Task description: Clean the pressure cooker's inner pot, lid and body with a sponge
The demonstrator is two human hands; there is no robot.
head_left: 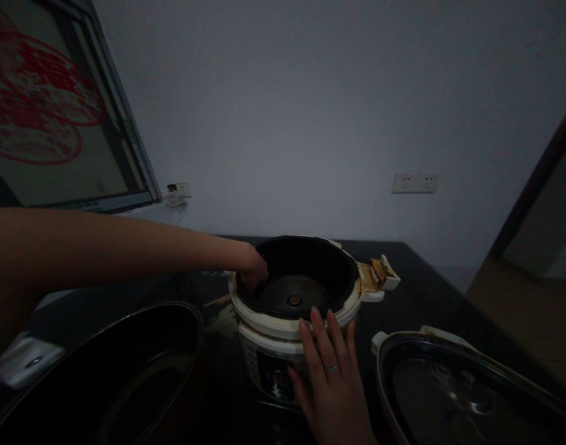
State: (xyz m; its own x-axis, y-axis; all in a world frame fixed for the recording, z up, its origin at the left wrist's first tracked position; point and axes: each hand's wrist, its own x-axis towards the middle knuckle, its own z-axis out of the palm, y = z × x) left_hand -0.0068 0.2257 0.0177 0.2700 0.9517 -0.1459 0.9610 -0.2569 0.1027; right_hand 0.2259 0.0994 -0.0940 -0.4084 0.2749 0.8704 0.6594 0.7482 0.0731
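Note:
An electric pressure cooker body [264,321] stands lidless on the dark table, its interior dark with a small round piece at the centre of the bottom. My left hand [254,269] reaches inside past the left rim. Its fingers look curled downward against the inner wall, and whatever they may hold is hidden in the dark. Against the cooker's front right side rests my right hand [329,371], fingers spread and stretched out, with a ring on one finger. The fingertips touch the pale rim.
A large dark pot [190,309] sits at front left. At front right lies a cooker lid [389,383], inner side up. The cooker's stained hinge bracket [375,275] juts out rightward. Wall sockets [415,183] and a window [79,111] are behind the table [394,250].

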